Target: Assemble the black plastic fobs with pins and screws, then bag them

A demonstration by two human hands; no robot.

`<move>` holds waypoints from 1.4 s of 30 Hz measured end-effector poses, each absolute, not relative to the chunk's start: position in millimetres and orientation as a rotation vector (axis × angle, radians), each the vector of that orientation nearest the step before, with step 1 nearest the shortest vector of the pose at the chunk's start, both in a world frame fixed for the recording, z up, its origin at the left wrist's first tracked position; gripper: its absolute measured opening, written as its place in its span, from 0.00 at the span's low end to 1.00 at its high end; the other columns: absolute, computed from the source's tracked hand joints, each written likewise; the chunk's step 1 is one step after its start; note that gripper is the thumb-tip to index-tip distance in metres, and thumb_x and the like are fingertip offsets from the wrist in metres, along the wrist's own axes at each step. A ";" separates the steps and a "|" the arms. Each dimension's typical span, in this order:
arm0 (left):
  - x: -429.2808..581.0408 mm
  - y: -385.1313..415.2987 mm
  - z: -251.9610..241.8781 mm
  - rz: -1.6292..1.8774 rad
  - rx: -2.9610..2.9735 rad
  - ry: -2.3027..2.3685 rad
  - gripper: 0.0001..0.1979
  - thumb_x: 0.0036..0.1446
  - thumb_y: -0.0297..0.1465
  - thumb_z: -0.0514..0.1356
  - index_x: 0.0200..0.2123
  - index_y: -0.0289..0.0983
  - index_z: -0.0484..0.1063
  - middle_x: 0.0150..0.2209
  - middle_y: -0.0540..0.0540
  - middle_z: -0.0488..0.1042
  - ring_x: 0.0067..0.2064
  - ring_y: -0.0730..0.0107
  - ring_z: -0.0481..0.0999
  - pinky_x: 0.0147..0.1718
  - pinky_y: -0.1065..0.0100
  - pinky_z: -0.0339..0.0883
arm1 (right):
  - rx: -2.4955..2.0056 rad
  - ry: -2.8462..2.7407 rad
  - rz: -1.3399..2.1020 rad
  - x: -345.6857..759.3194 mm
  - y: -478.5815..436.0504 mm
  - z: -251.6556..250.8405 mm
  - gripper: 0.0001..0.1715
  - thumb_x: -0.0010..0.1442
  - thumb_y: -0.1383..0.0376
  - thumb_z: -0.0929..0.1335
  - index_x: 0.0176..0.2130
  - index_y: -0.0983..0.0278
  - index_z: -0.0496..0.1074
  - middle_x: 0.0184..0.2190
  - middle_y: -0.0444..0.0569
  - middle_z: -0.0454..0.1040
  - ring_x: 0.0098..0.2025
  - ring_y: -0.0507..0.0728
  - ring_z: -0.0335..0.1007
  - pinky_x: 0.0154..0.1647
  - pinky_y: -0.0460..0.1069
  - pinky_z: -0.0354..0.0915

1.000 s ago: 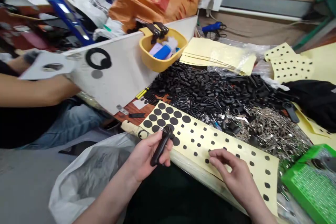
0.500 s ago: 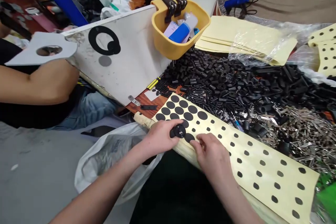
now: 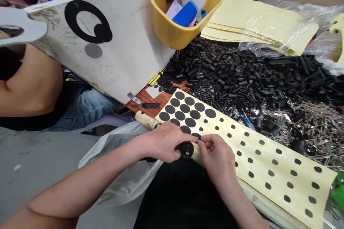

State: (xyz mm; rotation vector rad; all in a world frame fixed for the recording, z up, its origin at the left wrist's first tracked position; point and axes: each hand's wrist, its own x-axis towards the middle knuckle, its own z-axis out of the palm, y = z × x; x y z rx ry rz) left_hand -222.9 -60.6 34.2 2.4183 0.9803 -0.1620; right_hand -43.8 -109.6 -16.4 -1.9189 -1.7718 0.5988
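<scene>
In my left hand [image 3: 165, 141] is a small black round plastic part [image 3: 186, 149], held low between thumb and curled fingers, with a metal bit at its centre. The left index finger stretches over the near edge of a cream sheet [image 3: 223, 133] of black stickers. Its tip meets the fingertips of my right hand [image 3: 219, 155], which pinch at the edge of a large round black sticker [image 3: 196, 135]. The left finger partly covers that sticker. Larger discs fill the sheet's left end, and small dots run along the rest.
Behind the sheet lie heaps of black plastic parts [image 3: 215, 62] and metal clips [image 3: 303, 121]. A yellow bin [image 3: 172, 37] hangs on a white panel [image 3: 120, 43]. A white bag [image 3: 118, 171] hangs below the table edge. Another person's arm [image 3: 34, 82] is at left.
My left hand has lowered the black part towards the table edge and extended its index finger to the sticker. The right fingertips have closed at the sticker's edge. The view has shifted.
</scene>
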 end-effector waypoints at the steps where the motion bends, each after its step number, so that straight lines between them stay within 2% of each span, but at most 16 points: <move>1: -222.8 -60.8 33.7 -0.159 2.419 0.980 0.27 0.45 0.26 0.57 0.51 0.48 0.70 0.19 0.54 0.68 0.23 0.68 0.69 0.26 0.69 0.55 | -1.935 -1.749 0.635 -44.7 -109.1 -15.1 0.06 0.54 0.63 0.66 0.28 0.61 0.72 0.22 0.43 0.73 0.21 0.52 0.66 0.21 0.46 0.57; 7: -220.2 -61.0 35.1 -0.193 2.410 0.986 0.22 0.46 0.26 0.56 0.46 0.46 0.72 0.20 0.54 0.70 0.25 0.67 0.71 0.28 0.68 0.55 | -1.875 -1.699 0.660 -44.6 -111.7 -16.3 0.08 0.53 0.62 0.67 0.25 0.61 0.72 0.19 0.42 0.70 0.18 0.50 0.61 0.19 0.44 0.56; 14: -220.9 -61.8 34.1 -0.175 2.350 1.020 0.14 0.44 0.27 0.55 0.35 0.44 0.73 0.19 0.54 0.69 0.26 0.68 0.70 0.25 0.69 0.50 | -1.641 -1.752 0.677 -39.2 -118.0 -19.3 0.09 0.55 0.65 0.66 0.25 0.61 0.72 0.21 0.41 0.69 0.19 0.47 0.58 0.20 0.42 0.58; 16: -225.4 -60.9 30.4 -0.089 2.282 1.024 0.16 0.43 0.26 0.55 0.37 0.44 0.74 0.20 0.54 0.70 0.25 0.69 0.69 0.25 0.70 0.51 | -1.597 -1.758 0.678 -38.2 -118.5 -19.7 0.08 0.56 0.66 0.66 0.25 0.61 0.72 0.22 0.41 0.69 0.19 0.47 0.58 0.20 0.42 0.58; 21: -230.9 -52.6 28.4 0.154 2.097 0.972 0.26 0.41 0.22 0.54 0.46 0.41 0.72 0.33 0.53 0.77 0.29 0.74 0.71 0.29 0.74 0.58 | -1.604 -1.776 0.670 -37.7 -119.8 -21.7 0.08 0.57 0.67 0.67 0.27 0.61 0.74 0.23 0.41 0.68 0.19 0.47 0.58 0.20 0.42 0.58; 24: -223.7 -45.2 33.9 0.012 2.181 0.905 0.28 0.41 0.22 0.55 0.48 0.45 0.72 0.30 0.54 0.76 0.28 0.71 0.71 0.27 0.73 0.56 | -1.614 -1.780 0.640 -37.8 -120.2 -24.1 0.07 0.57 0.67 0.67 0.29 0.60 0.75 0.22 0.41 0.66 0.19 0.47 0.57 0.20 0.42 0.57; 28: -212.1 -33.9 42.0 -0.191 2.264 0.844 0.25 0.41 0.23 0.56 0.44 0.46 0.75 0.27 0.53 0.76 0.28 0.69 0.71 0.25 0.72 0.55 | -1.586 -1.803 0.612 -37.4 -119.7 -26.8 0.08 0.58 0.66 0.67 0.29 0.61 0.75 0.21 0.40 0.63 0.18 0.47 0.56 0.19 0.42 0.55; 32: -207.2 -24.9 47.3 -0.259 2.237 0.871 0.23 0.40 0.24 0.57 0.42 0.46 0.76 0.30 0.53 0.77 0.30 0.68 0.71 0.27 0.72 0.57 | -1.453 -1.843 0.614 -37.3 -120.6 -29.0 0.08 0.60 0.69 0.65 0.31 0.62 0.73 0.23 0.42 0.64 0.22 0.48 0.60 0.22 0.42 0.57; 37: -208.4 -19.0 44.5 -0.305 2.080 0.868 0.28 0.39 0.23 0.57 0.46 0.44 0.76 0.35 0.52 0.78 0.32 0.69 0.73 0.29 0.73 0.61 | -1.321 -1.898 0.517 -38.8 -124.9 -27.5 0.11 0.61 0.72 0.63 0.33 0.63 0.73 0.24 0.44 0.65 0.25 0.50 0.62 0.24 0.44 0.58; 40: -214.2 -14.6 36.8 -0.268 1.943 0.778 0.32 0.37 0.21 0.56 0.50 0.44 0.74 0.33 0.53 0.77 0.29 0.73 0.71 0.26 0.76 0.61 | -1.296 -1.924 0.486 -39.0 -126.2 -25.5 0.12 0.61 0.73 0.62 0.32 0.64 0.73 0.24 0.45 0.65 0.26 0.50 0.62 0.24 0.45 0.58; 42: -220.9 -9.9 30.7 -0.262 1.790 0.713 0.35 0.37 0.21 0.56 0.53 0.44 0.72 0.28 0.55 0.75 0.23 0.76 0.66 0.20 0.77 0.57 | -1.290 -1.911 0.538 -38.4 -126.3 -25.2 0.11 0.60 0.73 0.62 0.32 0.64 0.72 0.25 0.45 0.65 0.26 0.51 0.62 0.24 0.45 0.60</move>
